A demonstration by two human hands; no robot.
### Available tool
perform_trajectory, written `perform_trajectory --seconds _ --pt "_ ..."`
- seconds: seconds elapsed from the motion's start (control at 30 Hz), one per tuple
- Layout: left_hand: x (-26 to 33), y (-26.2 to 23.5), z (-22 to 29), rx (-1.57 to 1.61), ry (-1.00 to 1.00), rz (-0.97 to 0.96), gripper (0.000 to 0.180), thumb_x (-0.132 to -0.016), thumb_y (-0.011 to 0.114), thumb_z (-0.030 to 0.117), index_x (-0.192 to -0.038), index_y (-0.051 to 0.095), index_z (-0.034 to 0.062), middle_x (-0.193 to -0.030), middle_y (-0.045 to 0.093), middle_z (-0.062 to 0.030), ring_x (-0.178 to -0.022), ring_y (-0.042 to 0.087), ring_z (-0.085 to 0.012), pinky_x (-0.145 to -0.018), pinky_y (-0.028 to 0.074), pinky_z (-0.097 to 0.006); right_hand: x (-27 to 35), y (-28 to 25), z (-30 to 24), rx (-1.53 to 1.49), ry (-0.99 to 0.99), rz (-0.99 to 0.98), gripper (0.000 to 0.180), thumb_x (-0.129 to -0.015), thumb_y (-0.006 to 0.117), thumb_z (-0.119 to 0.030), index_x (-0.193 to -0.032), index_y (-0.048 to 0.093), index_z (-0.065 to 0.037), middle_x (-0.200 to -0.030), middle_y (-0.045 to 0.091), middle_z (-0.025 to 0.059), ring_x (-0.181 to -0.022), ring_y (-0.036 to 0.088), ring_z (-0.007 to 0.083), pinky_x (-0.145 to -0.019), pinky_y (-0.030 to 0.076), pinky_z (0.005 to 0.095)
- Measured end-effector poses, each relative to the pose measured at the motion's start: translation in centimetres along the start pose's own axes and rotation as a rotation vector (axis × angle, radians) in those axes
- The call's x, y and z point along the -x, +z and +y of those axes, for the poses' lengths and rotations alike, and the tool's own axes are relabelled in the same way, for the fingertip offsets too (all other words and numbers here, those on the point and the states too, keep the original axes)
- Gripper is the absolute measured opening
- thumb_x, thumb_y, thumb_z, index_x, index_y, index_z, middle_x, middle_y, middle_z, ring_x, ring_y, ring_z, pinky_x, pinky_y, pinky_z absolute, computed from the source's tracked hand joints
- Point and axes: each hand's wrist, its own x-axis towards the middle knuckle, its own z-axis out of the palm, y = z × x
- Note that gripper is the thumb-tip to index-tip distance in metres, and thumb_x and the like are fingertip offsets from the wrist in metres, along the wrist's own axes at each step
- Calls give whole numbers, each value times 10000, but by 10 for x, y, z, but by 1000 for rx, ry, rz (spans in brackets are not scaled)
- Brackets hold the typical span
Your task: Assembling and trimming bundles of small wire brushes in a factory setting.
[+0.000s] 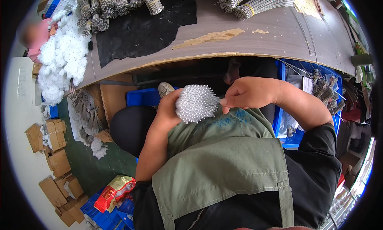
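Observation:
My left hand is wrapped round a thick bundle of thin rods, whose many small white rounded tips face up toward me. The bundle is held over my lap, in front of the green apron. At its right side, my right hand has thumb and forefinger pinched together on a thin wire-like rod that reaches to the edge of the tips. The lower part of the bundle is hidden behind the left hand and the tips.
Tied bundles of metal wires lie along the far side of the table, near a black sheet. White bristly brushes are heaped at left. A blue crate stands at right, cardboard boxes at lower left. Another person is at far left.

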Motion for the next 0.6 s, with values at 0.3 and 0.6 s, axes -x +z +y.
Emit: perform_trajectory --seconds 0.3,0.6 --pt "-1 3 8 108 -182 1 523 -665 801 80 -1151 615 28 -1041 676 -65 -956 627 -126 -841 487 -288 -7 2 5 -56 -25 2 424 -947 503 -443 -933 733 -87 -590 465 -4 -609 476 128 -620 410 297" --pt "0 1 0 71 -150 -32 510 -680 786 54 -1158 609 24 -1025 672 -61 -948 622 -127 -840 485 -284 -5 5 3 -118 8 -25 446 -959 484 -458 -924 728 -86 -593 443 -11 -607 456 119 -610 398 281"
